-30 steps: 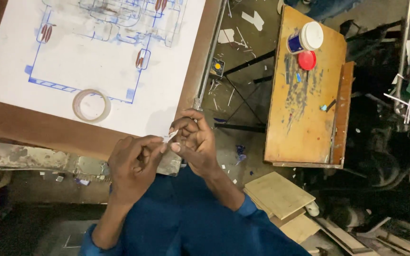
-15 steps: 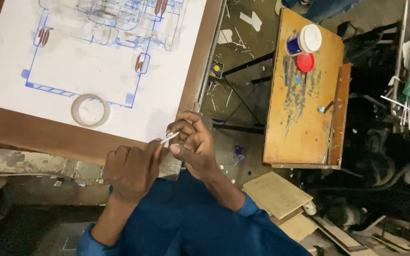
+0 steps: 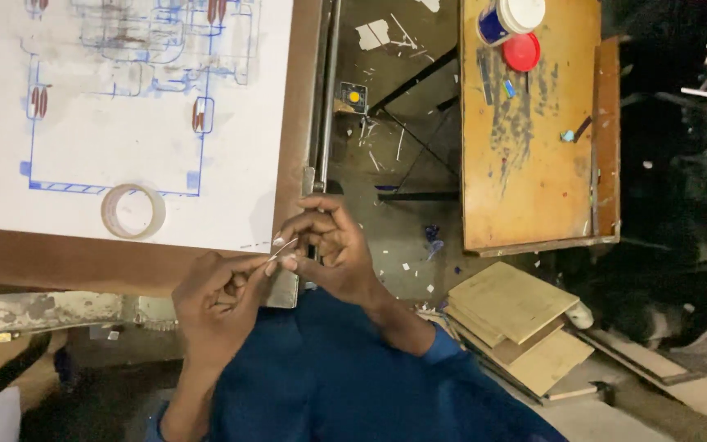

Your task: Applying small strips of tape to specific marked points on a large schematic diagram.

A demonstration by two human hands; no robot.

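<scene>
Both hands meet just off the near right corner of the desk. Left hand and right hand pinch a thin pale strip between thumb and fingertips, one hand on each end; the strip is too small to say what it is. It hangs over the desk's near edge, beside a grey metal bracket at the corner. Blue sleeves run back toward the near edge of view.

On the desk: a large white sheet with a blue line drawing, its near edge parallel to the brown desk border and well inside it. A roll of clear tape lies flat on the sheet near that edge, left of the hands, apart from them. Small reddish-brown oval marks sit on the blue lines.

Right of the desk a metal rail follows its edge; beyond it a narrow gap of grey floor strewn with white scraps, with a small dark box with a yellow dot lying far in the gap.

Farther right: a wooden board table, blue-stained, carrying at its far end a blue tub with a white lid and a round red lid touching it. Near right: stacked plywood offcuts on the floor. Far right is dark clutter, unreadable.
</scene>
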